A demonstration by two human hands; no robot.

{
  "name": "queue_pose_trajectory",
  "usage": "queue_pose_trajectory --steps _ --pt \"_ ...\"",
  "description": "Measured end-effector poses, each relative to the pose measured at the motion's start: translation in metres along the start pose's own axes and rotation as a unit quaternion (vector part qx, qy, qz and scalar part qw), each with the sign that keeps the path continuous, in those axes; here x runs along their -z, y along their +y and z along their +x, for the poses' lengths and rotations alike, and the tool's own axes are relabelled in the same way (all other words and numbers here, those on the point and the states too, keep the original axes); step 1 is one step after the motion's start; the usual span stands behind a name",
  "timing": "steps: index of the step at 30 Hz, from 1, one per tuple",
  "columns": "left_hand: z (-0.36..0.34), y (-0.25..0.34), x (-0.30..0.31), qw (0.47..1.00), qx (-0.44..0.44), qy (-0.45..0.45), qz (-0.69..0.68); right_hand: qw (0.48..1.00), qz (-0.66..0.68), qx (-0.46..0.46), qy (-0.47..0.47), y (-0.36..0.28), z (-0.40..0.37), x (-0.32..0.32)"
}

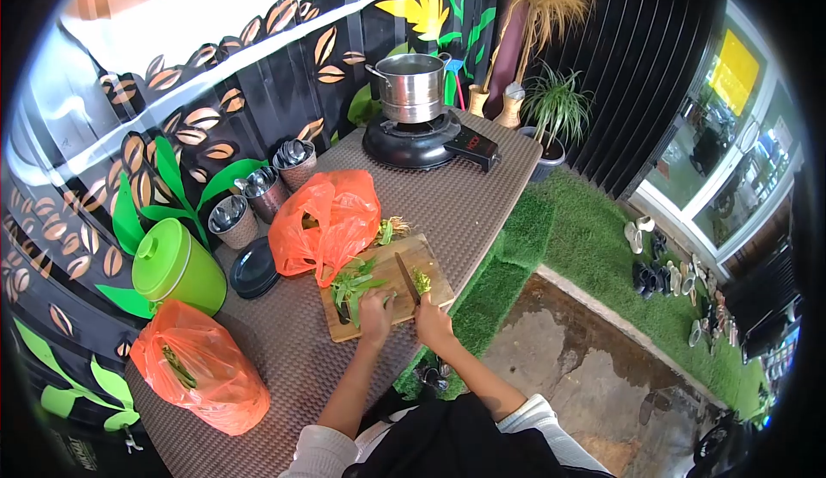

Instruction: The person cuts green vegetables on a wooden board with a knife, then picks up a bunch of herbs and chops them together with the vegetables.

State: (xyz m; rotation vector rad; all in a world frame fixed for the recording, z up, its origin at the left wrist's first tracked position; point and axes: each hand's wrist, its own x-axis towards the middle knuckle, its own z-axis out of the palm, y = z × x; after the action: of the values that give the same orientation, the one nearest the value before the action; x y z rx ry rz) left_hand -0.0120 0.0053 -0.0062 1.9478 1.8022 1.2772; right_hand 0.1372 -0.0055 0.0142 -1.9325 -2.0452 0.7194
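Note:
On a wooden cutting board (439, 282) lie long leafy greens (351, 283), bunched on its left half. My left hand (376, 314) is closed at the right end of that bunch, fingers curled round the stems. My right hand (432, 320) grips a knife (404, 271), its dark blade pointing away from me and to the left across the board. Just right of the blade sits a small heap of chopped green pieces (422, 281). Past the board's far edge, root ends (393, 229) of more greens lie by an orange plastic bag (331, 220).
A metal pot (411, 88) stands on a black portable stove (413, 144) at the table's far end. Cutlery cups (263, 192), dark stacked lids (254, 269) and a green lidded bucket (179, 270) line the wall side. A second orange bag (202, 370) sits near left.

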Motion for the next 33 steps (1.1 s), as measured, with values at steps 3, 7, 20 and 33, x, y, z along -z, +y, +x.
queue_pose_trajectory --steps 3,7,20,33 --pt "0.007 -0.016 0.002 0.999 0.035 0.018 0.004 1.000 0.020 -0.006 -0.008 -0.003 -0.003 0.004" --pt "0.018 -0.024 0.011 0.998 0.051 0.031 -0.036 1.000 0.019 -0.005 -0.009 -0.002 -0.003 0.004" --pt "0.020 0.031 -0.005 0.977 0.082 -0.029 -0.196 1.000 -0.007 0.015 -0.025 0.006 0.004 0.016" --pt "-0.009 0.024 -0.023 0.991 -0.114 -0.020 0.073 0.992 -0.087 0.083 -0.038 0.007 -0.002 0.041"
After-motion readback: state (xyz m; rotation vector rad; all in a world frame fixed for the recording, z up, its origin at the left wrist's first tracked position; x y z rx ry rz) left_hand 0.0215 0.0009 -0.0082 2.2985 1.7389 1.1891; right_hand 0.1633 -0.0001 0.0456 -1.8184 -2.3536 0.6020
